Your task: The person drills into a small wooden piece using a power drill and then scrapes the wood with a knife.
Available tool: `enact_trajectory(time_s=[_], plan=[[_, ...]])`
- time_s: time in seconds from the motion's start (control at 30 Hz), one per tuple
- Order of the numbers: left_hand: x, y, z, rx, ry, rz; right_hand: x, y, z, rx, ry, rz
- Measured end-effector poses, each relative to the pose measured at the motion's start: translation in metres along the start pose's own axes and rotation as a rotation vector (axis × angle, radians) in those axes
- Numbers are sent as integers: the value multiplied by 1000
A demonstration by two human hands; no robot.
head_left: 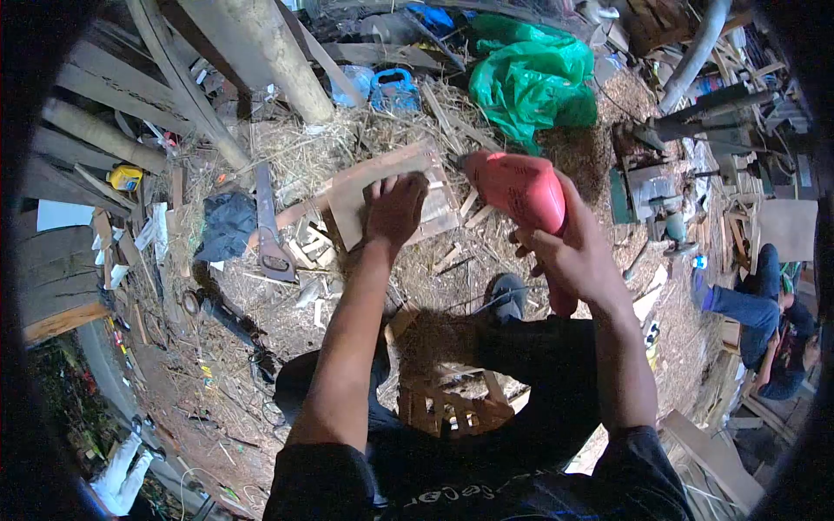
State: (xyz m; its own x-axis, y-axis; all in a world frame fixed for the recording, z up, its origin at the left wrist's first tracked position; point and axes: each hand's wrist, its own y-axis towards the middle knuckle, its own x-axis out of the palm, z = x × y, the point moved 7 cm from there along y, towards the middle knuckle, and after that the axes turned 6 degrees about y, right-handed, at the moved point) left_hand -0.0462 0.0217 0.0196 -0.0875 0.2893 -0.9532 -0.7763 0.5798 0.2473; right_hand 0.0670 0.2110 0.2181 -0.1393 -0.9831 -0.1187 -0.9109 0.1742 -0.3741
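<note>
My right hand (569,247) is wrapped around the handle of a red power drill (519,187). The drill's nose points left, toward a small wooden box (356,208) made of boards and slats. On top of that box rests my left hand (396,208), its fingers bent over the wood and holding it. The fingertips are partly hidden. A gap separates the drill's tip from my left hand. A handsaw (271,226) lies on the ground left of the box, with small wood offcuts (314,245) between them.
Wooden posts (278,61) stand at the upper left. A green plastic bag (534,78) and a blue container (394,89) lie beyond the box. A black bag (226,226) is left of the saw. Another person (764,321) sits at the far right, near a bench vise (656,187).
</note>
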Motion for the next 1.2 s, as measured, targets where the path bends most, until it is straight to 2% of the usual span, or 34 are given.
enact_trajectory(time_s=[0.17, 0.37, 0.47, 0.6, 0.77, 0.87, 1.2], plan=[[5, 0, 1, -18, -43, -30, 0, 2, 1, 131, 87, 4], [7, 2, 2, 5, -71, -75, -11, 8, 19, 133, 158, 12], [-1, 2, 5, -29, -68, -55, -5, 7, 15, 246, 174, -48], [-2, 2, 5, -26, -84, -92, -6, 11, 22, 168, 112, -9], [3, 2, 5, -27, -25, -101, 0, 13, 21, 155, 152, -39], [8, 0, 3, -20, -15, -109, 5, 10, 17, 204, 46, -33], [9, 0, 3, -8, -39, -96, 10, 15, 18, 186, 129, -55]])
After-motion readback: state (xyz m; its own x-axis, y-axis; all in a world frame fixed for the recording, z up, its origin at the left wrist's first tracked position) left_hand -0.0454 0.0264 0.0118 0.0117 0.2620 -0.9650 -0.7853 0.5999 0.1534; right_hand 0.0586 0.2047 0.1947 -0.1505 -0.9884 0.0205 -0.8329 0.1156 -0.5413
